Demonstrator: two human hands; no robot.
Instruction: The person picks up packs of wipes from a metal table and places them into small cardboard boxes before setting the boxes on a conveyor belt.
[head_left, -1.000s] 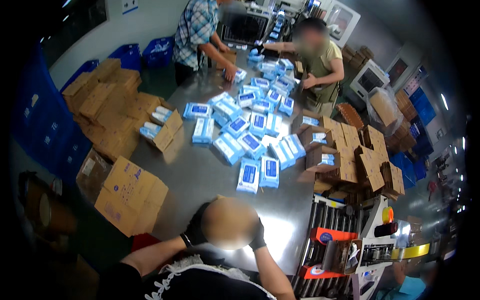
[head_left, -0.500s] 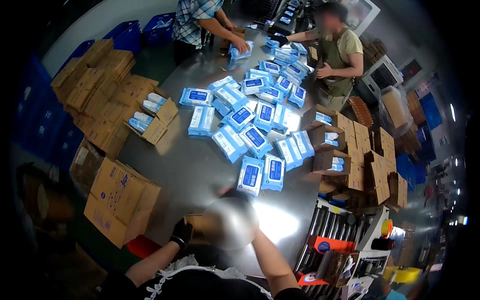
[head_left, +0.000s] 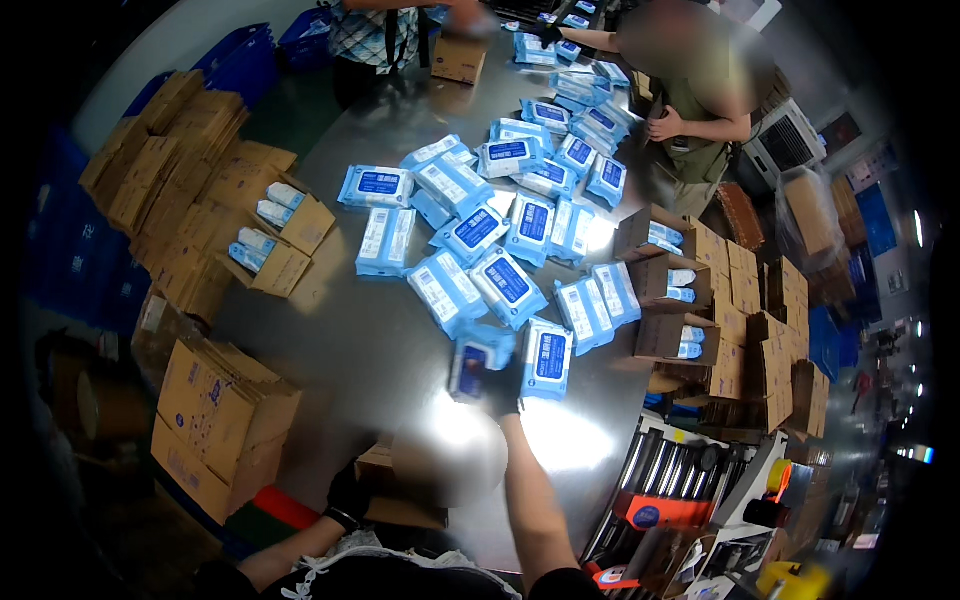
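Note:
My right hand (head_left: pixel 497 388), in a black glove, is closed on a blue-and-white pack of wipes (head_left: pixel 472 368); pack and fingers are smeared by motion. That pack is tilted, just left of another wipes pack (head_left: pixel 547 358) lying flat on the metal table. Close to my body, my black-gloved left hand (head_left: pixel 350 494) grips the left side of a small cardboard box (head_left: pixel 405 512). A pale blurred patch covers part of this box, so its inside is hidden. Beyond my right hand spreads a loose heap of similar wipes packs (head_left: pixel 505 285).
Flattened cartons (head_left: pixel 225 420) stand at the left, beside filled open boxes (head_left: pixel 270 262). More filled boxes (head_left: pixel 680 337) line the right edge, above a roller conveyor (head_left: pixel 650 470). Across the metal table (head_left: pixel 310 350), one person (head_left: pixel 690 120) reaches toward packs; another stands by a carton (head_left: pixel 458 60).
My right hand has moved forward and taken hold of a wipes pack from the near end of the heap. My left hand stays at the box. The view has shifted slightly.

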